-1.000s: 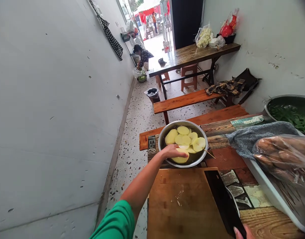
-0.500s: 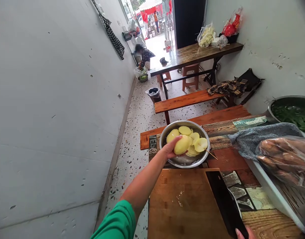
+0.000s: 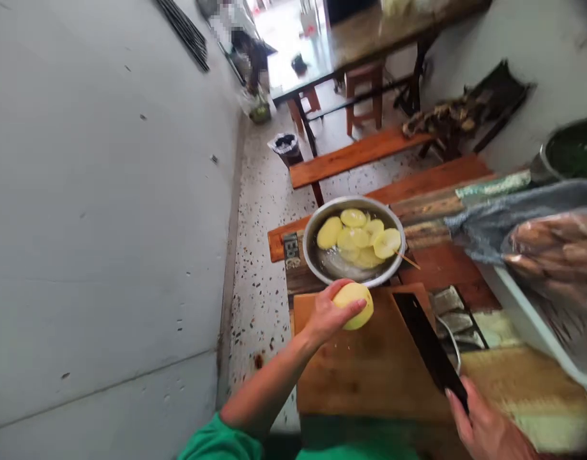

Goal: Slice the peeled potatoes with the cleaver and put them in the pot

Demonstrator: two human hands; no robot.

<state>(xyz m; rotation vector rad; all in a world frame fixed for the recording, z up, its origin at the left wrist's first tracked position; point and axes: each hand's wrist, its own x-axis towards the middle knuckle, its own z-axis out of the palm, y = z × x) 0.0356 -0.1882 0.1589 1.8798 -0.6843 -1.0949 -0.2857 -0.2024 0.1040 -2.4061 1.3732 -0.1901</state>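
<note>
My left hand (image 3: 329,314) is closed around a peeled potato (image 3: 354,306), held over the far part of the wooden cutting board (image 3: 365,370). In my right hand (image 3: 485,415) is the handle of a black cleaver (image 3: 430,348), its broad blade slanting over the board's right side. Just beyond the board stands a metal bowl (image 3: 315,262) of water. Potato slices (image 3: 360,237) and another peeled potato (image 3: 329,233) lie in it, and a thin wooden skewer (image 3: 409,259) sticks out over the rim on the right.
To the right, a white tray (image 3: 527,326) carries a plastic bag of brownish food (image 3: 556,255) beside a grey cloth (image 3: 494,214). A metal basin (image 3: 547,163) of greens is behind. Benches (image 3: 360,156), a bin (image 3: 287,148) and a crouching person (image 3: 250,54) are farther off.
My left hand has lifted the potato out of the bowl and brought it nearer, over the board. My right hand with the cleaver shows more fully. The view has tilted down.
</note>
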